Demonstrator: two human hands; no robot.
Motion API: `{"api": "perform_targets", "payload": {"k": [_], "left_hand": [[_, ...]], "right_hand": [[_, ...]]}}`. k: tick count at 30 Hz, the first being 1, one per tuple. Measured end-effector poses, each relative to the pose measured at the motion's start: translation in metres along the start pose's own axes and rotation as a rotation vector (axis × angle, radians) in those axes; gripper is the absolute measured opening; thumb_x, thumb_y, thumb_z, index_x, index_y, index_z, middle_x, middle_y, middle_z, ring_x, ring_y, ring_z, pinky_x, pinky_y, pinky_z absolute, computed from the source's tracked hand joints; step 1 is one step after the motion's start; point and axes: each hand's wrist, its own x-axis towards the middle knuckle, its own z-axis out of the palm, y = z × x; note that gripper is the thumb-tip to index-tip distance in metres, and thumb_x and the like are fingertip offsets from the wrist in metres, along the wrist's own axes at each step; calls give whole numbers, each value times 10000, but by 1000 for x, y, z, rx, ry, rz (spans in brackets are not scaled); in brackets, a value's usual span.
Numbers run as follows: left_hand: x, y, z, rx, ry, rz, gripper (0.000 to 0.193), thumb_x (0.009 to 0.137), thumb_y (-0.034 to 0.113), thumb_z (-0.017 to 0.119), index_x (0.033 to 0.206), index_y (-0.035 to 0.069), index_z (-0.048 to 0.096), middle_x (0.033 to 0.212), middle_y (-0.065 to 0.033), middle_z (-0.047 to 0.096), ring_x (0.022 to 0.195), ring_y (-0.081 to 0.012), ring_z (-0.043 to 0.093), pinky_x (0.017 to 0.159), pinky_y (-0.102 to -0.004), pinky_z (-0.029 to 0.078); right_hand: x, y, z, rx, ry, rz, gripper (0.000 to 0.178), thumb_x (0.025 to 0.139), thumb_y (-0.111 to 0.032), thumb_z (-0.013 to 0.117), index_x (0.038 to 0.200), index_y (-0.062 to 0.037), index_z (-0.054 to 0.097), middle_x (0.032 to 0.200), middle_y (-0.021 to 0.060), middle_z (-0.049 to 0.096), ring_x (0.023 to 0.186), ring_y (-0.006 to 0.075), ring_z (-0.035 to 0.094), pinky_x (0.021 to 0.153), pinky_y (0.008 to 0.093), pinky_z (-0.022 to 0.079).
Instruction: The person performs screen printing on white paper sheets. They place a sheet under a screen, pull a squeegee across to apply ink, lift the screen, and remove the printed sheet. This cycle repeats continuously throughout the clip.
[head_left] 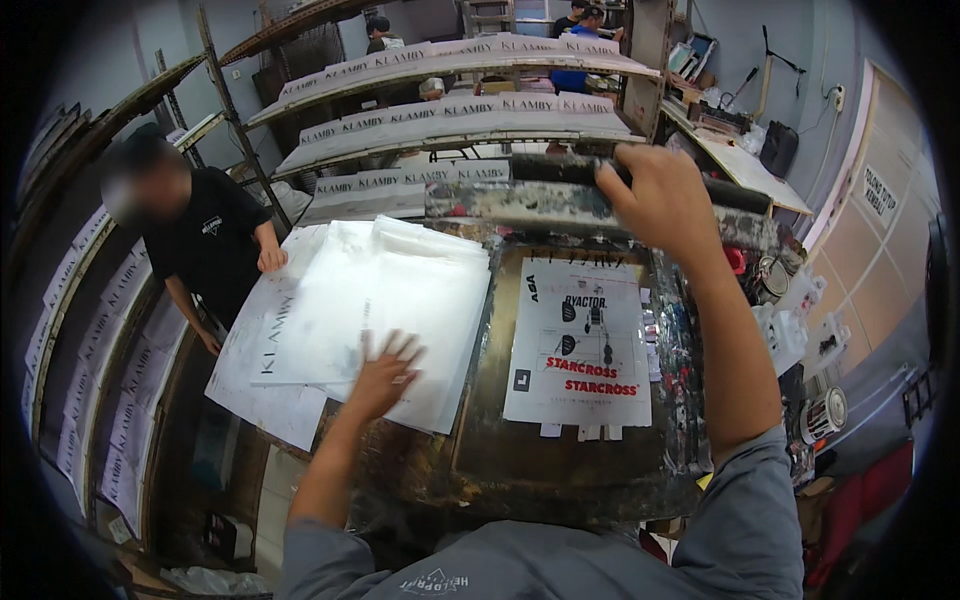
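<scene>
My left hand (385, 376) rests with fingers spread on a stack of translucent white plastic bags or sheets (410, 290); it is slightly blurred. My right hand (660, 200) is closed over the dark upper edge of a raised, paint-smeared screen-printing frame (540, 203), thumb on the near side. Its other fingers are partly hidden behind the edge. Below that frame, on the worn printing board (490, 440), lies a white sheet (550, 345) with black and red print, to the right of the stack. Small pale tabs (586, 433) show at the sheet's lower and right edges.
A person in a black shirt (205, 230) stands at left, a hand near the stack. Metal racks (450, 70) with printed white sheets rise behind and at left. Paint cans (822, 415) and plastic containers (785, 335) crowd the right side. More people (590, 25) are in the background.
</scene>
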Motion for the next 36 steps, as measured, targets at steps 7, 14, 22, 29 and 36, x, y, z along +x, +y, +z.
{"api": "perform_targets", "payload": {"k": [7,14,22,29,36], "left_hand": [[156,184,76,-298,-122,227,706,1115,551,459,1632,70,467,1747,-187,352,1645,-406,244,1315,-675,58],[239,314,131,-321,-32,352,781,1071,557,542,1638,32,432,1729,-230,356,1618,-442,281,1309,-670,110],[250,360,113,-541,2,366,764,1073,494,580,1644,14,414,1679,-253,424,1581,-454,350,1301,-646,188],[130,246,47,-339,-72,-67,650,1098,420,566,1616,36,481,1698,-223,404,1608,-471,280,1316,-642,141],[84,233,65,-207,-113,-81,712,1105,487,517,1684,91,390,1792,-247,177,1652,-484,140,1331,-622,65]], "right_hand": [[13,20,10,26,-17,-20,472,972,-407,614,885,39,739,805,268,701,779,461,699,766,544,541],[34,31,14,2,70,-33,521,960,-451,574,805,10,760,762,220,733,725,410,725,724,525,567],[35,28,22,-386,105,-245,515,1073,-338,442,785,17,678,670,169,639,636,322,681,628,498,579],[38,-38,-34,-219,-357,381,674,1092,-445,384,756,49,694,750,210,695,776,354,705,832,474,606],[21,-16,-18,-38,-267,261,626,1022,-473,442,725,30,664,755,214,706,766,340,706,789,505,583]]}}
